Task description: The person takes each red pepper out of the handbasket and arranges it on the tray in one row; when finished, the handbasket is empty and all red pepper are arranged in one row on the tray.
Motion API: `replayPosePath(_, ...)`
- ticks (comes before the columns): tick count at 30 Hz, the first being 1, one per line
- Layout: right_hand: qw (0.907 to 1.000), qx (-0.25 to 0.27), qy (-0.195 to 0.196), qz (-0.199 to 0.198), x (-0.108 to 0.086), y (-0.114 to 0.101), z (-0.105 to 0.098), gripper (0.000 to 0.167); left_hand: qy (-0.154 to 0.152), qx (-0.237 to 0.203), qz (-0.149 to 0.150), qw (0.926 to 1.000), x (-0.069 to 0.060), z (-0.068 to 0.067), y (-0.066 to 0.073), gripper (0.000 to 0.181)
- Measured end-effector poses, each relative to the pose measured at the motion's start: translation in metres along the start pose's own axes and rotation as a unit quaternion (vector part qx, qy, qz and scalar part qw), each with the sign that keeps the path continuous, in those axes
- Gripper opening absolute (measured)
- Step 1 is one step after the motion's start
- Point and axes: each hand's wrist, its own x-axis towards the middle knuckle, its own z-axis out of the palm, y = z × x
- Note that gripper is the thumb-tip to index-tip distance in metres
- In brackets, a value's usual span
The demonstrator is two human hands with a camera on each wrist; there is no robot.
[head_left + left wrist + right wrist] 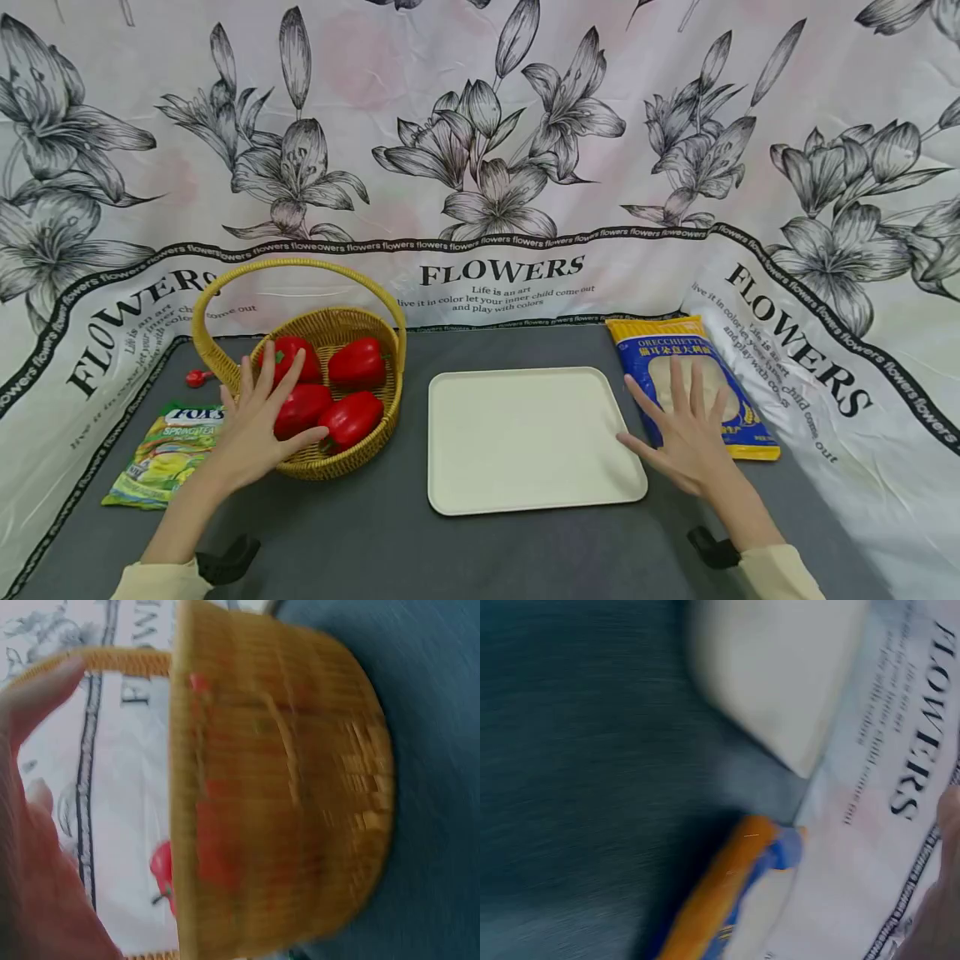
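Note:
In the head view my left hand [251,429] is spread over the near left side of a yellow wicker basket [330,465], holding nothing. Several red bell peppers [356,363] lie in the basket, partly behind my fingers. The left wrist view shows the wicker basket [285,787] blurred beside the hand. My right hand [686,437], fingers spread, hovers above a blue and yellow bag of orecchiette pasta [738,417]; whether it touches cannot be told. Left of that hand lies a cream rectangular tray [532,442], its right edge near the thumb.
A green Fox's candy bag [161,467] lies left of the basket, with a small red object [197,378] behind it. The basket's tall handle [300,263] arches upward. A flower-printed cloth [495,283] borders the grey tabletop [360,533] at the back and sides.

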Motion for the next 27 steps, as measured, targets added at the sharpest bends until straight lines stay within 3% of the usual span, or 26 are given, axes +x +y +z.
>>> replayPosePath(2,0.9996,0.009,-0.007,-0.024,-0.01,0.001,0.002,0.081,-0.004,-0.014,0.014,0.9998,-0.003,-0.005,-0.007,0.102)
replayPosePath(5,0.9961,0.068,-0.025,-0.05,-0.025,0.003,0.007,0.079,-0.02,-0.061,0.015,0.9978,-0.007,-0.015,-0.018,0.103)
replayPosePath(8,0.9834,0.162,-0.048,-0.066,-0.038,0.004,0.013,0.076,-0.033,-0.099,0.01,0.9945,-0.011,-0.022,-0.028,0.103)
replayPosePath(11,0.9711,0.215,-0.057,-0.088,-0.048,0.005,0.019,0.073,-0.035,-0.091,0.006,0.9952,-0.015,-0.026,-0.034,0.101)
replayPosePath(18,0.9711,0.193,-0.02,-0.138,-0.054,0.011,0.031,0.058,-0.045,-0.056,-0.004,0.9974,-0.013,-0.029,-0.038,0.083)
replayPosePath(22,0.9687,0.203,-0.003,-0.143,-0.055,0.013,0.036,0.051,-0.057,-0.073,-0.018,0.9955,-0.007,-0.028,-0.039,0.076)
replayPosePath(27,0.964,0.227,0.014,-0.139,-0.054,0.016,0.04,0.05,-0.065,-0.127,-0.035,0.9891,-0.004,-0.026,-0.041,0.069)
